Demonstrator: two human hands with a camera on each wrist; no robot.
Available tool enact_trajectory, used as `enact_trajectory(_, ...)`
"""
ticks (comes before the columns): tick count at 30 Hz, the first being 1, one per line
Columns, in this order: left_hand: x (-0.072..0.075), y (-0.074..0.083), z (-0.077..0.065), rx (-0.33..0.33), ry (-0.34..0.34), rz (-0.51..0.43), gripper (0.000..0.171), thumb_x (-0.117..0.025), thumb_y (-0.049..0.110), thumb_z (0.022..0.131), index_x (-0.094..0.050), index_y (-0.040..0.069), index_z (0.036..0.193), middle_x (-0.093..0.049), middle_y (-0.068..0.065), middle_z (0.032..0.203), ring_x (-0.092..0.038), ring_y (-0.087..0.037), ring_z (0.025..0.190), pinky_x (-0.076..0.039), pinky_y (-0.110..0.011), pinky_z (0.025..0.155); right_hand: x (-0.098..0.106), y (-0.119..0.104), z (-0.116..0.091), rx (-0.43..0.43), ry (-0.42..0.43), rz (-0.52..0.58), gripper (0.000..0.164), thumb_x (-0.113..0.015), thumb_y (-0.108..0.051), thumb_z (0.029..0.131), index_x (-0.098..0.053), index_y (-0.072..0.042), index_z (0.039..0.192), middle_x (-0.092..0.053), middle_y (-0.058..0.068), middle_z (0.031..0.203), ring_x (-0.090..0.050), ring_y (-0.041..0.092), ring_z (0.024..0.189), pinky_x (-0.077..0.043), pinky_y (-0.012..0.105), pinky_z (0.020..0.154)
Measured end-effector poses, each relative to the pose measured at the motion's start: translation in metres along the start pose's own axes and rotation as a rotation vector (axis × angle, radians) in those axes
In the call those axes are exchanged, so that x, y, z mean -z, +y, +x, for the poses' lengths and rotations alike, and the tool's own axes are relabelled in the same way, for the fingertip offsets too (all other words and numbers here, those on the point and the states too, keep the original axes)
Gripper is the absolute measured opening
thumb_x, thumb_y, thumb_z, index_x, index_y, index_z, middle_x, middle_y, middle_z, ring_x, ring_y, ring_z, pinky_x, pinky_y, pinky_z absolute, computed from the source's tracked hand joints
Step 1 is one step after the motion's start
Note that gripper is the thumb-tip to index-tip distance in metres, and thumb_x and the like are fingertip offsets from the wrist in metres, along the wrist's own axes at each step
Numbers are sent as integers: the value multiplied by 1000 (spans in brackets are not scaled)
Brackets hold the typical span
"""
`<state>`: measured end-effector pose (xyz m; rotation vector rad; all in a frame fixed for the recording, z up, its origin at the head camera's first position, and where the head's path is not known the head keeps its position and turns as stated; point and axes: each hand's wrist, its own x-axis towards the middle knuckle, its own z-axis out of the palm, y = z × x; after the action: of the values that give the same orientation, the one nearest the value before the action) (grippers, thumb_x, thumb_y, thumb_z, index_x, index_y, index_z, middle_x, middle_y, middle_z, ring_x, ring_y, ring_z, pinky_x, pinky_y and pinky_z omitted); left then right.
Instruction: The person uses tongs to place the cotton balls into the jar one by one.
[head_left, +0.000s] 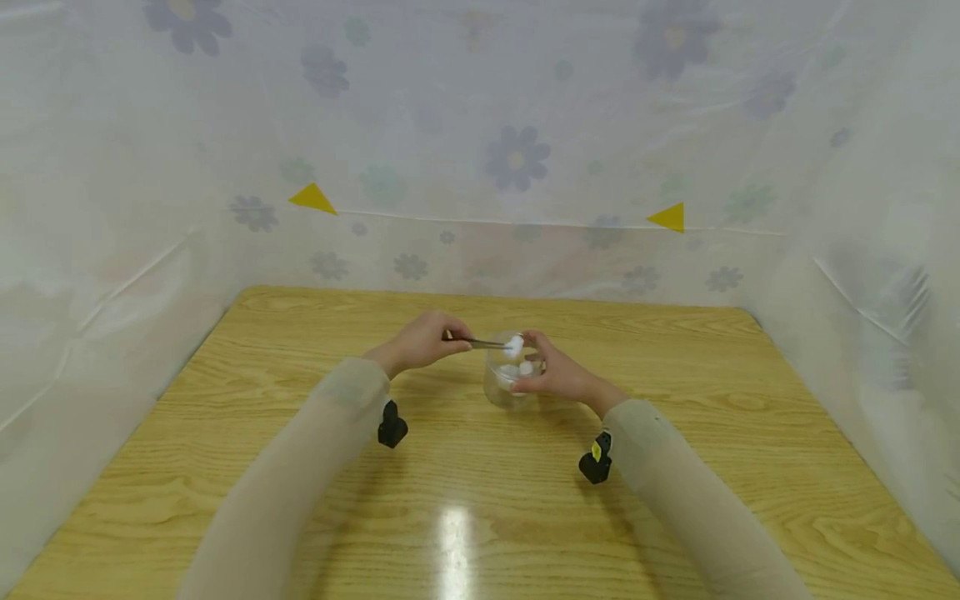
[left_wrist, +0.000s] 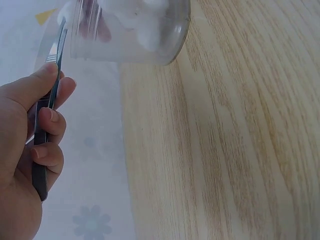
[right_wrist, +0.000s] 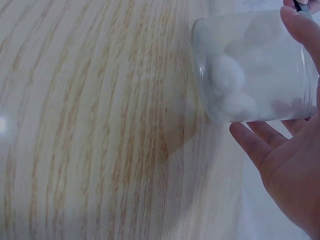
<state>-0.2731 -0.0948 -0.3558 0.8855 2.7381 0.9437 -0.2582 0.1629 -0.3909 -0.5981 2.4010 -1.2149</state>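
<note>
My left hand (head_left: 426, 342) grips a pair of metal tweezers (head_left: 486, 343) with dark handles, thumb on one side and fingers curled on the other. At the tweezers' tips is a white cotton ball (head_left: 513, 346), held at the mouth of a clear plastic jar (head_left: 496, 390). The jar stands upright on the table, and more cotton balls (right_wrist: 227, 74) lie at its bottom. My right hand (head_left: 558, 373) holds the jar near its rim, thumb on the near side and fingers round the far side. In the left wrist view, the tweezers (left_wrist: 41, 125) slant up beside the jar's rim.
The wood-grain table (head_left: 465, 467) extends around both arms. Behind it hangs a pale flower-printed sheet (head_left: 442, 133) with two yellow triangles (head_left: 313, 198), and similar sheeting encloses the sides. Black wrist devices (head_left: 392, 425) sit below both cuffs.
</note>
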Motion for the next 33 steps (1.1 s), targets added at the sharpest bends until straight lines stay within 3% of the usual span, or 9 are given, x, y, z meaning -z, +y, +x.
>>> enact_trajectory(14,-1,1,0,-8,1,-43,23,-62,20,91,-69,8,109,-69,-5,97,-63,-14,82,-51,-30,73,0,0,-1,14,-4,-8,91,-68,-29,86,-6,-5,149,-18,18,153,-26,42,137,-30,57,105)
enact_trajectory(26,6,1,-5,123,53,-65,25,-62,23,91,-66,10,112,-69,-5,102,-63,-19,94,-50,-36,83,1,2,-1,19,0,-13,90,-68,-25,87,-5,-6,149,-17,17,154,-26,41,137,-30,57,106)
enact_trajectory(33,8,-2,-7,184,36,-84,38,-61,15,92,-56,2,127,-66,-13,105,-62,-24,96,-52,-37,80,1,1,-2,23,-7,-17,91,-69,-27,86,-6,-6,149,-18,17,153,-27,41,137,-30,56,106)
